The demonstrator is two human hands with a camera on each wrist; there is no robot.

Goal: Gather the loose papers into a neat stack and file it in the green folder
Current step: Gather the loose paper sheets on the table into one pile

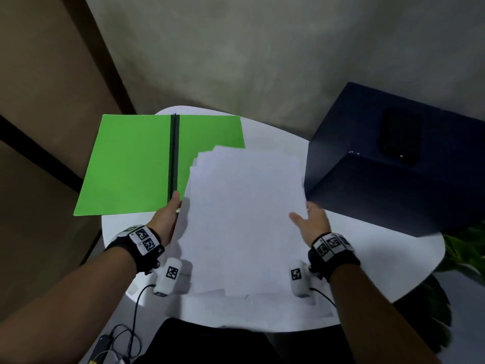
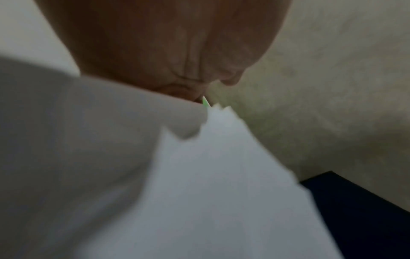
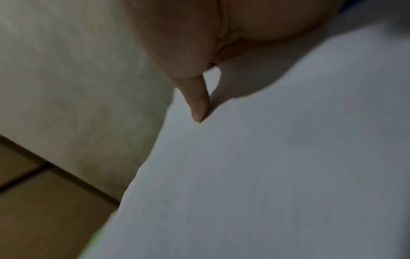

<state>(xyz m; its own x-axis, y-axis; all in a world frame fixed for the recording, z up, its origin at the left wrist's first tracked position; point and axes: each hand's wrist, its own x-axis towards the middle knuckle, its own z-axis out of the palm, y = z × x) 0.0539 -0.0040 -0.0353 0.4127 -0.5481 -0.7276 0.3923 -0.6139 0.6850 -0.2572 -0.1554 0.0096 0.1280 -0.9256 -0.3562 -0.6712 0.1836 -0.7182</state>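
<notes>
The green folder (image 1: 131,164) lies open on the white round table (image 1: 367,258), its dark spine in the middle. A fanned stack of white papers (image 1: 244,214) is held over the table, overlapping the folder's right flap. My left hand (image 1: 168,214) holds the stack's left edge, fingers hidden under the sheets. My right hand (image 1: 312,222) grips the right edge, thumb on top. The left wrist view shows my palm (image 2: 177,52) against the papers (image 2: 221,192). In the right wrist view my thumb (image 3: 198,103) presses on the top sheet (image 3: 266,175).
A dark blue box (image 1: 393,179) stands on the table's right side, close to my right hand, with a black phone (image 1: 400,137) on top. Green plant leaves (image 1: 467,250) show past the right rim. Cables (image 1: 123,334) hang below my left arm.
</notes>
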